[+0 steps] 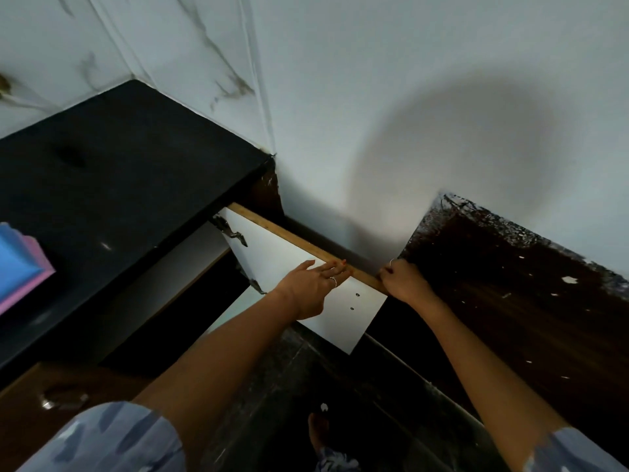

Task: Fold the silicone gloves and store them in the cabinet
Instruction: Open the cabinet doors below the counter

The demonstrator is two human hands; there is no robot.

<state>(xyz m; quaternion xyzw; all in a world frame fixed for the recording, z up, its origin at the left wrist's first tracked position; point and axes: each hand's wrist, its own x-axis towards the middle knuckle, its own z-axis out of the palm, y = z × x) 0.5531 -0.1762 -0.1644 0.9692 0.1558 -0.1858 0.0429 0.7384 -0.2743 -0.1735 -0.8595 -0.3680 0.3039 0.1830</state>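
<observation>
The black countertop [112, 185] sits in the corner. A blue and pink folded thing [18, 264] lies on its left edge.

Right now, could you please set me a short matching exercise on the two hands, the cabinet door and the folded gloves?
Things:
1. left hand
2. right hand
3. cabinet door
4. folded gloves

States:
A. blue and pink, on the black counter
B. swung open, white inner face showing
C. lying flat on the door's white face
D. gripping the door's wooden top edge

Pairs: 1-C, 2-D, 3-B, 4-A
</observation>
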